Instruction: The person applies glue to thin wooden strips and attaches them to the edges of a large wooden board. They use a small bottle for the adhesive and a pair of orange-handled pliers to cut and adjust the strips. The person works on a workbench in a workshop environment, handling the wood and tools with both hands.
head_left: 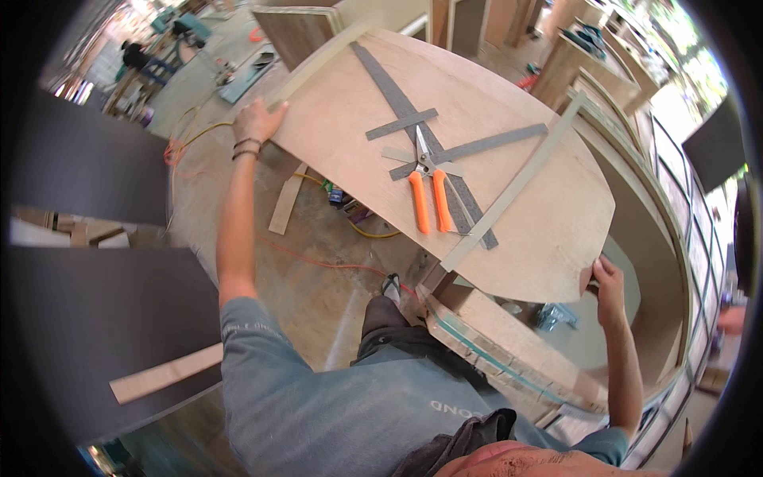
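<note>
A broad plywood panel [493, 103] lies across the middle, its right end over a curved wooden frame. At the panel's left edge my left hand [258, 121] is closed on the rim, thumb on top. My right hand [608, 285] grips the rounded right edge, fingertips partly hidden. Between them rest orange-handled snips [430, 187], on top of several dark grey strips [393, 91] that cross one another. One long pale strip [517, 181] spans the panel to the right of the snips. Another pale strip [322, 65] runs along the far left edge, just beyond my left hand.
The curved wooden frame [671, 318] surrounds the panel's right end. Dark boards [87, 155] stand at the left, with a bare wood strip [165, 374] on the lower one. A yellow cord [372, 234] and an orange cord [318, 265] cross the floor. Wooden cabinet parts [298, 33] stand behind.
</note>
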Motion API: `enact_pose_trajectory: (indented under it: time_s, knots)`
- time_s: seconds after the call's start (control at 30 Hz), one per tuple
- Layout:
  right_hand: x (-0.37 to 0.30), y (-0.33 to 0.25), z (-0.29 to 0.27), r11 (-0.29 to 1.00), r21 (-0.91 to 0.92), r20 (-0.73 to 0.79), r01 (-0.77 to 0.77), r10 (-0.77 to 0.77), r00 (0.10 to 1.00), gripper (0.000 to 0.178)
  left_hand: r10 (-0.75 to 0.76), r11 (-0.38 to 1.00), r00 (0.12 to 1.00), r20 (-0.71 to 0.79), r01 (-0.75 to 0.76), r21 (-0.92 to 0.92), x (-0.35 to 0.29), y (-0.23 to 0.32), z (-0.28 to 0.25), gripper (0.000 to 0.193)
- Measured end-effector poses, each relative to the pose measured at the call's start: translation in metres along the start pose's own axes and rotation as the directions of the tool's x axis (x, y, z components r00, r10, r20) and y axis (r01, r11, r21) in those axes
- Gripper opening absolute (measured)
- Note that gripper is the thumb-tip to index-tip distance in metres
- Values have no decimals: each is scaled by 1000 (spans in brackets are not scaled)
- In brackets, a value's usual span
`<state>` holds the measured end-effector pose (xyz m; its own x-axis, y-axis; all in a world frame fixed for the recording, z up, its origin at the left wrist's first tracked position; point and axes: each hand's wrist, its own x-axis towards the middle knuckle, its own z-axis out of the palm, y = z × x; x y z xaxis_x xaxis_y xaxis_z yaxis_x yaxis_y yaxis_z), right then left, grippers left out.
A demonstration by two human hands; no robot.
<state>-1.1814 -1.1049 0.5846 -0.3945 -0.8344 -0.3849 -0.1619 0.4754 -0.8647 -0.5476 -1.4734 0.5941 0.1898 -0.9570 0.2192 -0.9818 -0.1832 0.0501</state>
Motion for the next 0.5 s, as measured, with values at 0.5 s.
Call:
enact_pose_trajectory:
  time_s: [0.5]
  knots:
    - [11,-50,12,702,-706,-133,-88,-9,991,35,71,997,986,-151,-64,49,-3,-22,4,67]
